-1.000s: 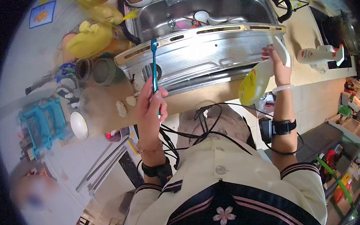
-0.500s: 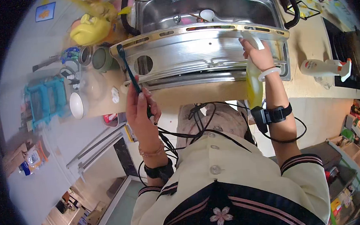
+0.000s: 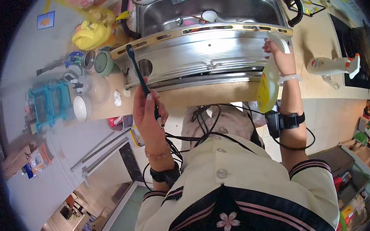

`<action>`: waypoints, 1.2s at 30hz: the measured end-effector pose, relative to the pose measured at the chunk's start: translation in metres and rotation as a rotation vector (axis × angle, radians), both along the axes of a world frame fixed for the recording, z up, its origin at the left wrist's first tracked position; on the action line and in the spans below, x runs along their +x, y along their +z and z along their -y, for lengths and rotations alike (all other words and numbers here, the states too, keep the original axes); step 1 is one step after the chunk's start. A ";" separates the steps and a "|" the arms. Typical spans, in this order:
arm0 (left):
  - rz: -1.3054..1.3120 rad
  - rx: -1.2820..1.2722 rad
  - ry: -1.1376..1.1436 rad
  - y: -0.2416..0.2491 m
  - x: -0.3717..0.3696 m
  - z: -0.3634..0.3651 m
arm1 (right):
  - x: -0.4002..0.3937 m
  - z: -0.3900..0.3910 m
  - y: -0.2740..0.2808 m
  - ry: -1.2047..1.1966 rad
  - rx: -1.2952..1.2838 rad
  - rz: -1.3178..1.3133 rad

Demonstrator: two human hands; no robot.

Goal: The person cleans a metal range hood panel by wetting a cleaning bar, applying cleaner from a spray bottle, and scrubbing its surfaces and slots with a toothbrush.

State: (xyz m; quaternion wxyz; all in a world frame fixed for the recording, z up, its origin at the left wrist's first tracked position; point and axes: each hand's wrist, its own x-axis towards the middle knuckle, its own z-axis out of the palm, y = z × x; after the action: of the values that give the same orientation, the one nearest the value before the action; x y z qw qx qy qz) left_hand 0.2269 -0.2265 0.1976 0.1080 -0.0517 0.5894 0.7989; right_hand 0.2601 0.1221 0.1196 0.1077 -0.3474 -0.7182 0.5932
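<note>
My left hand [image 3: 150, 111] is closed round the handle of a dark green brush [image 3: 138, 71], whose head points up toward the left end of a ribbed metal panel [image 3: 215, 54]. A round hole shows near that end of the panel. On the right, my right hand [image 3: 282, 61] grips a spray bottle [image 3: 268, 87] with yellow liquid and a white trigger head, over the panel's right end. The panel is tilted at the front edge of the steel sink [image 3: 158, 19], which holds a small white cup [image 3: 209, 16].
A second white spray bottle [image 3: 328, 65] lies on the counter at right, beside a dark stove [image 3: 350, 46]. To the left are a yellow jug [image 3: 91, 35], a green bowl [image 3: 104, 63], a white bowl [image 3: 80, 108] and a teal rack [image 3: 51, 104]. Black cables hang below the counter.
My right hand and the yellow spray bottle have moved to the right. My left hand and the brush have shifted slightly right, and the view has moved a little.
</note>
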 end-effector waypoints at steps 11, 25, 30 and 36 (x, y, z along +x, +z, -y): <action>-0.018 -0.147 0.048 0.006 0.003 0.001 | -0.002 -0.016 -0.025 -0.048 0.088 0.135; 0.026 -0.103 0.006 0.003 0.004 -0.008 | 0.032 -0.043 -0.007 -0.167 -0.106 -0.018; -0.009 -0.148 -0.001 0.006 0.008 -0.013 | 0.026 -0.051 -0.007 -0.224 0.018 0.092; -0.011 -0.122 -0.039 0.005 0.011 -0.010 | 0.035 -0.074 -0.014 -0.287 0.087 0.016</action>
State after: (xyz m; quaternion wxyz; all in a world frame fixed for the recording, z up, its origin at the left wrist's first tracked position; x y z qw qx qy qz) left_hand 0.2375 -0.2166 0.2028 0.1167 -0.0423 0.6387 0.7594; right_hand 0.2949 0.1958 0.1052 0.2003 -0.4463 -0.6870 0.5373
